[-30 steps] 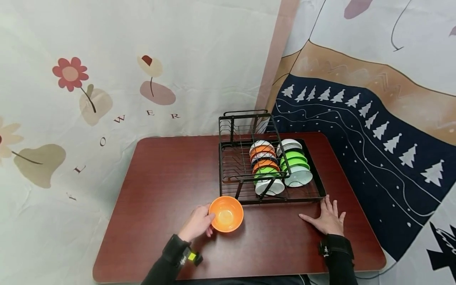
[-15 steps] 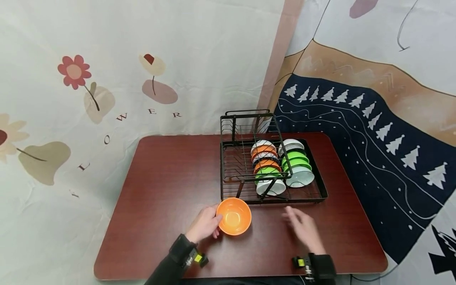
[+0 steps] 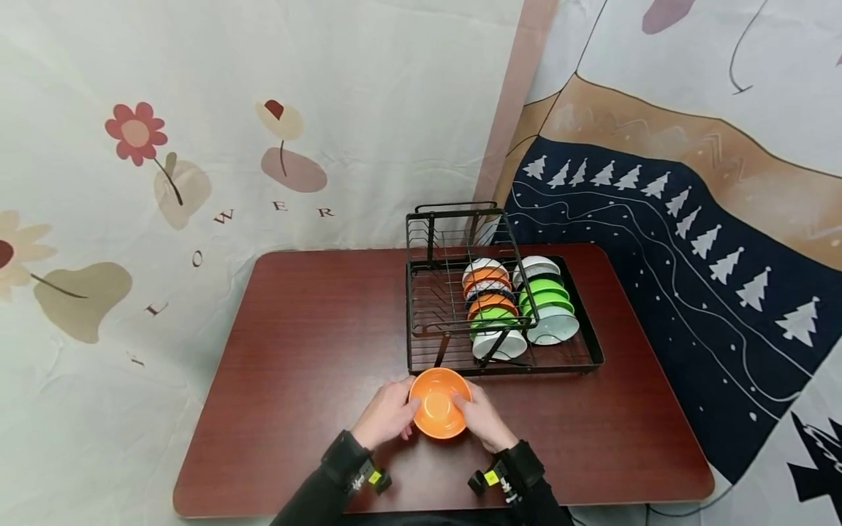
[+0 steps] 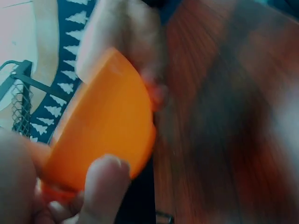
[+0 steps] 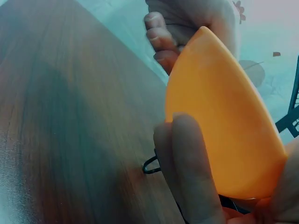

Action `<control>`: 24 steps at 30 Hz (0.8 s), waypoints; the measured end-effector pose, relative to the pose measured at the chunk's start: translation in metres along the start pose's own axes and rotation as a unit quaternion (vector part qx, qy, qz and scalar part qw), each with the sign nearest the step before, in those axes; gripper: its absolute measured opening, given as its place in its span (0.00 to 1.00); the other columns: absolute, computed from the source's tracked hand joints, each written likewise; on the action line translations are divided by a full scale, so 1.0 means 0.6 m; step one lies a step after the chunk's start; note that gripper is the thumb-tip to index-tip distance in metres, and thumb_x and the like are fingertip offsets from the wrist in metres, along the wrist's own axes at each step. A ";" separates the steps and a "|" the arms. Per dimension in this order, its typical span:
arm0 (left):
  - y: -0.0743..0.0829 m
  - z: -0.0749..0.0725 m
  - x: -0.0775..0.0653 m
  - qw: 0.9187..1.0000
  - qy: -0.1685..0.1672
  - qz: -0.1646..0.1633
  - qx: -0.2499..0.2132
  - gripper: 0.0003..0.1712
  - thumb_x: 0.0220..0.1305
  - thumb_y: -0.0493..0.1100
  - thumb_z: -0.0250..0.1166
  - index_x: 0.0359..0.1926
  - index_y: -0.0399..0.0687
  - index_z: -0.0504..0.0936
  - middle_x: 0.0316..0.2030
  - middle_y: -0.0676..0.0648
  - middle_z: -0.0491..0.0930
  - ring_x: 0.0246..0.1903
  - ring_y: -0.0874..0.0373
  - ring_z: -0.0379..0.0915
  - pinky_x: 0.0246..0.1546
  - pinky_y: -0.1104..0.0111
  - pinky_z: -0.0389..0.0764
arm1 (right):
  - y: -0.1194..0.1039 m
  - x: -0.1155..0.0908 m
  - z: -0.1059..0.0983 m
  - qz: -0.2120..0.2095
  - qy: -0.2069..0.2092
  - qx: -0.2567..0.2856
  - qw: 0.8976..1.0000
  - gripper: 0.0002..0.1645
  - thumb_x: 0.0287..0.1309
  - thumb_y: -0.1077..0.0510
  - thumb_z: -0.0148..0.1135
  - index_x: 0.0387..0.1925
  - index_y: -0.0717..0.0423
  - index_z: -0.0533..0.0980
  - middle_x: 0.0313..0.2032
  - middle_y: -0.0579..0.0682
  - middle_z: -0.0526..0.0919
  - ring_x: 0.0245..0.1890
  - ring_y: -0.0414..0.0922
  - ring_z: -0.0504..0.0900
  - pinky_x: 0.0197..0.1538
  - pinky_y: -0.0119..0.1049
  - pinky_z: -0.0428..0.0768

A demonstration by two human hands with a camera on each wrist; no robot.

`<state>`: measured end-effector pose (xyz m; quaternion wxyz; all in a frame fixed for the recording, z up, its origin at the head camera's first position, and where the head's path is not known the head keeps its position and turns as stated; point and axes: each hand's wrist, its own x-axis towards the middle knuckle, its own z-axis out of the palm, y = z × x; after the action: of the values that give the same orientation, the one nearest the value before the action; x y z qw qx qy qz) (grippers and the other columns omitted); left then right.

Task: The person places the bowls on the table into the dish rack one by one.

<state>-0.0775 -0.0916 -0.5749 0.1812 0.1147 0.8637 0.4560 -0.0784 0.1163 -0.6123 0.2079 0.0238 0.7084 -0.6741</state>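
Observation:
An orange bowl [image 3: 439, 403] is held between both hands in front of the dish rack, its inside facing up toward the head camera. My left hand [image 3: 388, 413] grips the left rim, thumb over the edge. On the opposite side my right hand [image 3: 488, 418] grips the rim, its thumb reaching inside. The left wrist view has the bowl's outer wall [image 4: 105, 121] with fingers of both hands around it. From the right wrist, the bowl's smooth side [image 5: 217, 116] shows with fingers [image 5: 191, 163] pressed against it from below.
Just behind the bowl stands a black two-tier dish rack [image 3: 421, 363] on the reddish-brown table [image 3: 309, 329]. Two rows of white, orange and green bowls [image 3: 546, 303] stand in its lower tier. Printed cloth [image 3: 368, 109] hangs behind the table.
My right hand has come left from beside the rack's front right corner and taken hold of the bowl. My left hand has shifted slightly right with the bowl.

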 end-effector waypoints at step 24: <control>-0.269 -0.115 -0.032 0.924 0.190 -0.051 0.327 0.58 0.49 0.81 0.60 0.76 0.60 0.61 0.75 0.41 0.54 0.74 0.32 0.38 0.61 0.26 0.38 | -0.015 -0.151 -0.402 -0.044 0.196 0.138 0.970 0.13 0.73 0.53 0.53 0.55 0.44 0.65 0.39 0.39 0.82 0.37 0.35 0.84 0.38 0.28 0.83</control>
<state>-0.0941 -0.2399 -0.6691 -0.0113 0.0343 0.9877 0.1519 -0.0620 0.3704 -0.5729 0.0298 0.1529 0.6357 -0.7561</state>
